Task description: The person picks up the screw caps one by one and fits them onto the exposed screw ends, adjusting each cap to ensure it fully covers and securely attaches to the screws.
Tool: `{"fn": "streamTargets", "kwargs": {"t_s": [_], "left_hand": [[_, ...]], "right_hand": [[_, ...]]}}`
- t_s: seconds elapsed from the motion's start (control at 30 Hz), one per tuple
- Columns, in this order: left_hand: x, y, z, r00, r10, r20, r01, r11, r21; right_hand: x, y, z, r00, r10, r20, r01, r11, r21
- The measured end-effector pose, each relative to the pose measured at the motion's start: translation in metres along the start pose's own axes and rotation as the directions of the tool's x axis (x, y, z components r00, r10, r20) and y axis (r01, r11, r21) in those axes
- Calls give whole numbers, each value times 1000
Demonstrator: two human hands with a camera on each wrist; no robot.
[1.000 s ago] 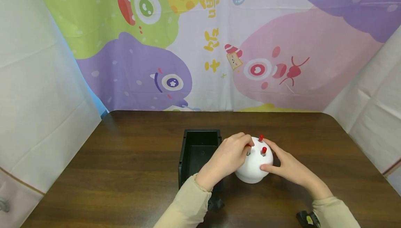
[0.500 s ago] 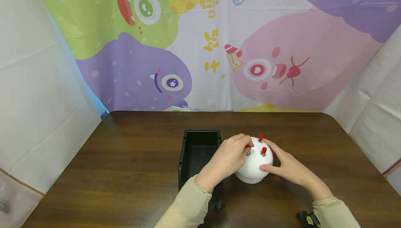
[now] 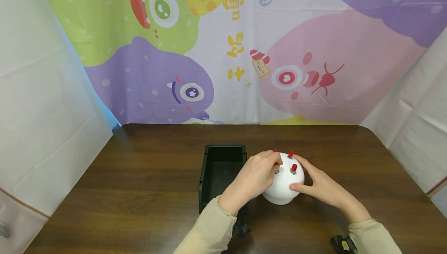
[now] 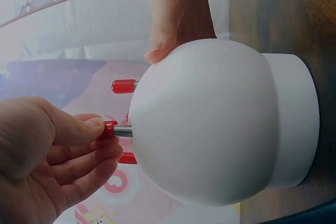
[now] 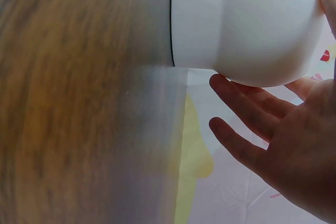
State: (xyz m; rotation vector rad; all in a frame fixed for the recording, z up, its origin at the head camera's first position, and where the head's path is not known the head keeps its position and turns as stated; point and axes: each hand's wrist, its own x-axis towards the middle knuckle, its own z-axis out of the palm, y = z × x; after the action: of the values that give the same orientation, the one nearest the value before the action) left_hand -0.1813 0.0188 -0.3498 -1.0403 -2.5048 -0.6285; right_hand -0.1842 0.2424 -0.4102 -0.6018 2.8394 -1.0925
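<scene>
A white ball-shaped body (image 3: 282, 188) on a short round base stands on the table, with several red-capped threaded pegs sticking out of its top. My left hand (image 3: 256, 170) pinches a red cap (image 4: 109, 129) between thumb and fingers. Bare thread (image 4: 123, 130) shows between that cap and the ball. Another red-capped peg (image 4: 124, 86) stands beside it, and in the head view two caps (image 3: 294, 167) are plain to see right of my left fingers. My right hand (image 3: 319, 186) holds the ball from the right, thumb on the near side and fingers (image 5: 247, 103) along the far side.
Left of the ball lies a long black open-topped bin (image 3: 223, 165), its near part hidden by my left forearm. The brown wooden table (image 3: 146, 184) ends at a printed cloth (image 3: 237, 102) behind, and white cloth walls (image 3: 45, 91) flank it.
My left fingers have shifted slightly at the peg, and a red tip now shows just beyond them. The ball and my right hand stay in place.
</scene>
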Motion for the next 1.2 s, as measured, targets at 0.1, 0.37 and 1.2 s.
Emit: {"fn": "streamTargets", "kwargs": {"t_s": [0.1, 0.37, 1.2], "left_hand": [[0, 0, 1, 1000, 6, -6, -6, 1000, 4], [0, 0, 2, 1000, 13, -8, -13, 1000, 6], [-4, -2, 9, 1000, -12, 3, 12, 1000, 0]], "right_hand": [[0, 0, 0, 1000, 1, 0, -1, 1000, -1], [0, 0, 0, 1000, 3, 1, -3, 1000, 2], [0, -1, 0, 1000, 9, 8, -9, 1000, 13]]}}
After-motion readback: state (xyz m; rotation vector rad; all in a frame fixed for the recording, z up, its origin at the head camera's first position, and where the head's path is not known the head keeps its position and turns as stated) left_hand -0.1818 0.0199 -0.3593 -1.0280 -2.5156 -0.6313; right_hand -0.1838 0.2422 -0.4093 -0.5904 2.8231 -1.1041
